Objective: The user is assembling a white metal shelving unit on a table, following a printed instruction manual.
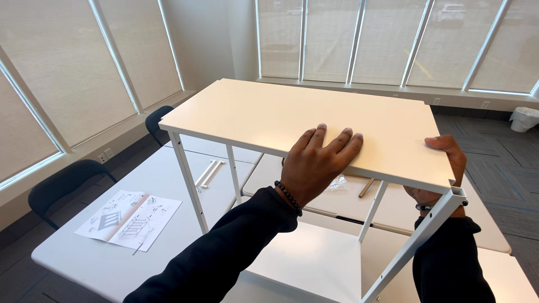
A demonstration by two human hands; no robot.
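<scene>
Left hand [317, 160] flat, fingers spread wide, pressing cream shelf board [292, 120] atop white metal frame [412, 241]. Right hand [446, 163] grip wraps board's near right corner, thumb on top. Instruction sheet [130, 220] on bench [84, 258], far left of grip. Risk: uneven push could slide board off frame.

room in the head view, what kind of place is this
Probably an office or meeting room: grey tables pushed together, dark chairs, tall blinded windows, carpet tiles. The left hand presses a white shelf board.

Instruction sheet [130, 219] on white table [84, 258] — dark chairs [64, 182] beside, bin [525, 119] far right.
</scene>
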